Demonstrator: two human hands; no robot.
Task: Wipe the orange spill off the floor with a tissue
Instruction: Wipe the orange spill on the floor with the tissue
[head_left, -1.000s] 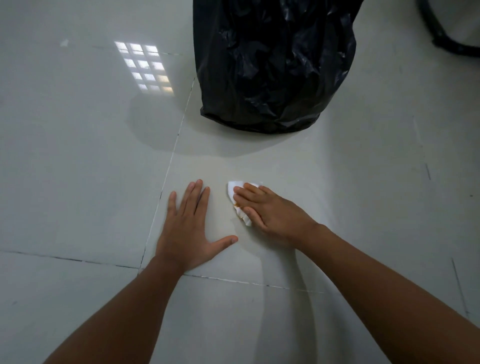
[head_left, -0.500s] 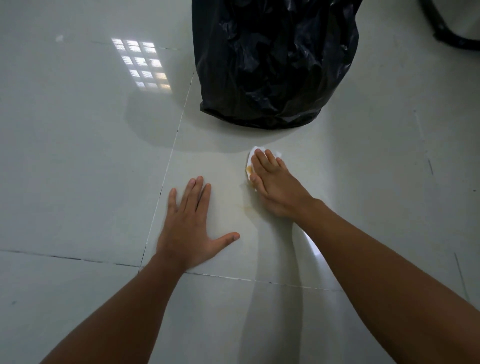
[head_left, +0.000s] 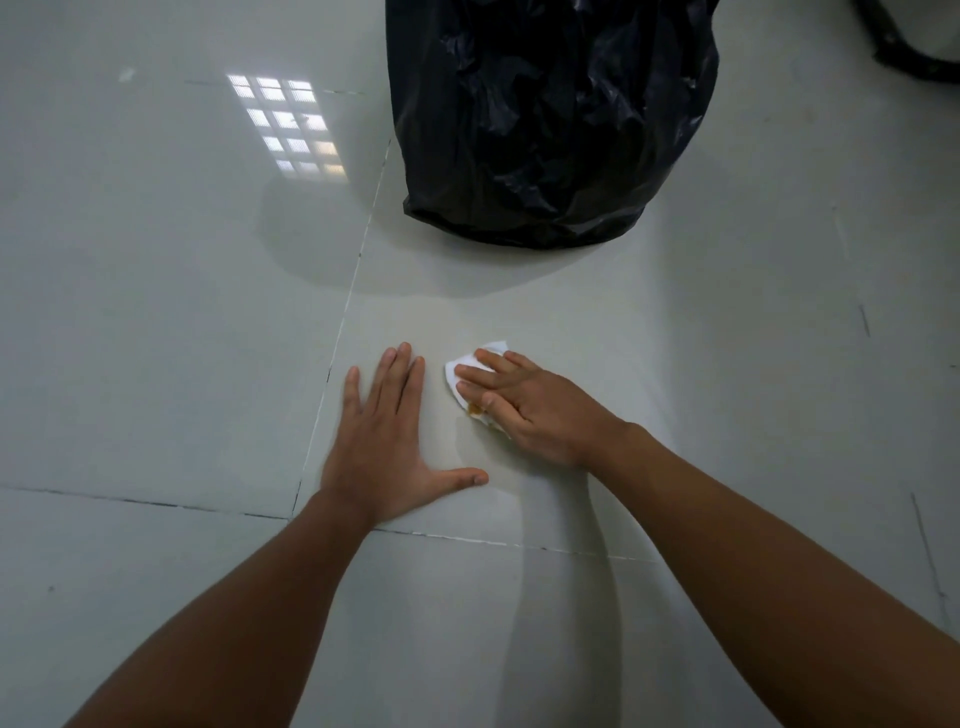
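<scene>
A: Okay, tissue (head_left: 464, 383) first. Where?
B: White, crumpled, flat on the floor (head_left: 156, 322), pinned under the right hand (head_left: 530, 405). Orange stain on its near edge, by the fingers (head_left: 475, 372).
A: Hands?
B: Right hand presses down on the tissue, fingers extended, not curled round it. Left hand (head_left: 387, 447) just beside, palm flat on the tile, fingers spread, holding nothing.
A: Anything else?
B: Black bin bag (head_left: 550, 119) beyond the hands, apart. Window reflection (head_left: 288, 130) far left.
</scene>
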